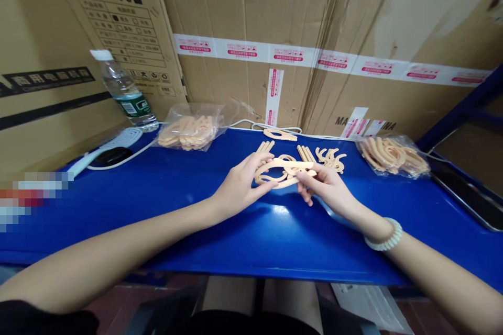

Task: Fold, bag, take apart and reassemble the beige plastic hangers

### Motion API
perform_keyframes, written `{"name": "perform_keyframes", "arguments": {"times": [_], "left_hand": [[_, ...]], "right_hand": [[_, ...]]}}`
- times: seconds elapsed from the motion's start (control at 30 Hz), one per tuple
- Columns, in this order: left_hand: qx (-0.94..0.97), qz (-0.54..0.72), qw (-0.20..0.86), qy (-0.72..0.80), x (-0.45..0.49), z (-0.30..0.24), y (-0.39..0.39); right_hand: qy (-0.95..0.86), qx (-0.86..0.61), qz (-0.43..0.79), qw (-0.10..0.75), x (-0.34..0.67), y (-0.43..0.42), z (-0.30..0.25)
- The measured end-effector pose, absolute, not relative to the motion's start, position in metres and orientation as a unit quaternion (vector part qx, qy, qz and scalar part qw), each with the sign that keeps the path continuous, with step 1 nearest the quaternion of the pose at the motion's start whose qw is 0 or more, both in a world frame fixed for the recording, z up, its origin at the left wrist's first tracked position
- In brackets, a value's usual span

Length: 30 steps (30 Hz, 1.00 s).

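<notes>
Above the blue tabletop, both hands hold beige curved pieces that look like plastic hanger arms (285, 185). My left hand (239, 183) closes on their rounded left end, thumb below and fingers on top. At the right end, my right hand (328, 188) pinches the tips between thumb and fingers, with its lower fingers curled beneath. Behind the held pieces lie beige ring-like parts (288, 158), partly hidden. Short beige bars (305, 154) lie just beyond my right hand, beside a cluster of small beige hooks (332, 159). More bars (265, 146) lie beyond my left hand.
Clear bags of beige parts sit at the back left (188, 133) and right (393, 156). A water bottle (128, 94), a pale handheld fan (121, 138) and a white cable (243, 124) are near the cardboard (251, 10). A phone (471, 199) lies far right.
</notes>
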<state>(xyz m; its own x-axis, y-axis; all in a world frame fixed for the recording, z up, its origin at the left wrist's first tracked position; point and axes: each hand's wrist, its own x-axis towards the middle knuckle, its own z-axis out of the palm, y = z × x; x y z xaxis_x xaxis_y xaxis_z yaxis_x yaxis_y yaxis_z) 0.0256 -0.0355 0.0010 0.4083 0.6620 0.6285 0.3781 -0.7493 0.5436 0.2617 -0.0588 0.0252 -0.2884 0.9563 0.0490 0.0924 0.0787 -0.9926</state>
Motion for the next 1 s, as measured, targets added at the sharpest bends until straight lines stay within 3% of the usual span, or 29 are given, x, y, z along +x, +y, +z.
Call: {"name": "perform_keyframes", "arguments": {"times": [0.4, 0.67, 1.0], "left_hand": [[0.786, 0.445, 0.223, 0.366, 0.03, -0.001, -0.041], [0.732, 0.461, 0.335, 0.374, 0.03, -0.001, -0.038], [0.679, 0.505, 0.371, 0.382, 0.029, 0.002, -0.031]], "right_hand": [[-0.68, -0.421, 0.462, 0.383, 0.264, -0.061, 0.027], [-0.694, -0.429, 0.413, 0.405, 0.271, -0.057, 0.034], [-0.631, -0.478, 0.399, 0.462, 0.275, -0.053, 0.033]]}}
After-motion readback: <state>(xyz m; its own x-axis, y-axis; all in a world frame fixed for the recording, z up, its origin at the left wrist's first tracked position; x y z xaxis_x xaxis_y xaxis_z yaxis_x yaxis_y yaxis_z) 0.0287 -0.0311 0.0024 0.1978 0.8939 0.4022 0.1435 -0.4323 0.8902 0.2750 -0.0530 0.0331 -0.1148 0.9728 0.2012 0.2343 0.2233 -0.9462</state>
